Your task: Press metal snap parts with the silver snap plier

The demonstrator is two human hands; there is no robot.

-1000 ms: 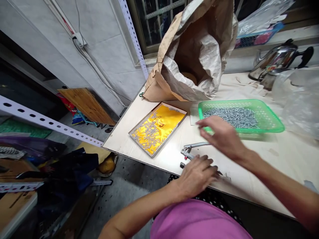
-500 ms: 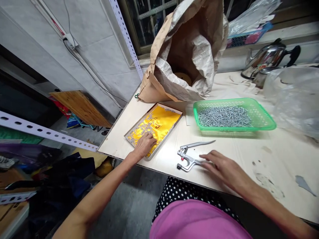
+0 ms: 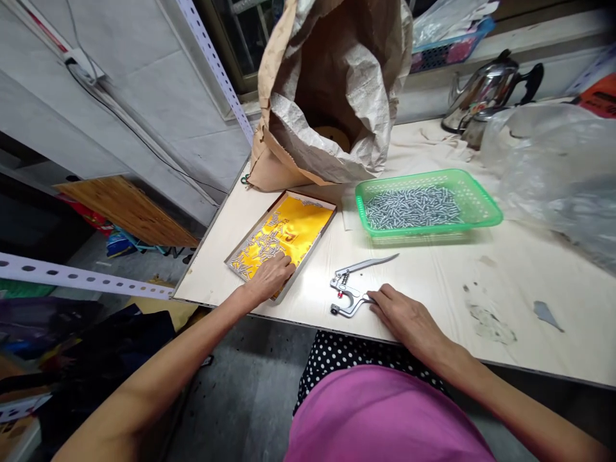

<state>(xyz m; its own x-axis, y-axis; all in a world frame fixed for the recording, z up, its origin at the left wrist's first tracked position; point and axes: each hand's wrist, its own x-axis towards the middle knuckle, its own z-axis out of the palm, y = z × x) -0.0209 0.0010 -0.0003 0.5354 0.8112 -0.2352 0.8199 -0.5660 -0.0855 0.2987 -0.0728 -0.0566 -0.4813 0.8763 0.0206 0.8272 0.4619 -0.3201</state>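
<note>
Snap pliers (image 3: 353, 296) lie flat near the front edge of a pale table (image 3: 433, 276), jaws to the left and the upper handle splayed up and to the right. On my remote feed the right hand (image 3: 404, 317) lies palm down just right of the pliers. Its fingers are stretched out rather than closed, and the fingertips touch the lower handle without wrapping it.

Left of the pliers and a little farther back sits a shallow tray (image 3: 303, 224) lined in yellow cloth, strewn with small metal pins (image 3: 260, 247). The left hand (image 3: 269, 277) rests in the tray's near corner, knuckles up and fingers curled down onto the pins. I cannot tell whether it has pinched any.

Behind the pliers and to their right stands a green basket (image 3: 433, 230) holding a bed of silvery screws (image 3: 411, 206). Farther back and left of the pliers a big brown paper sack (image 3: 346, 83) gapes open, touching the tray's far end. Far right of the pliers a clear plastic bag (image 3: 553, 167) slumps on the table, with a steel kettle (image 3: 481, 90) behind it by the wall.

Well left of the pliers, off the table, a white perforated bar (image 3: 81, 277) crosses my view. Below the pliers is the person's pink shirt (image 3: 380, 417).
</note>
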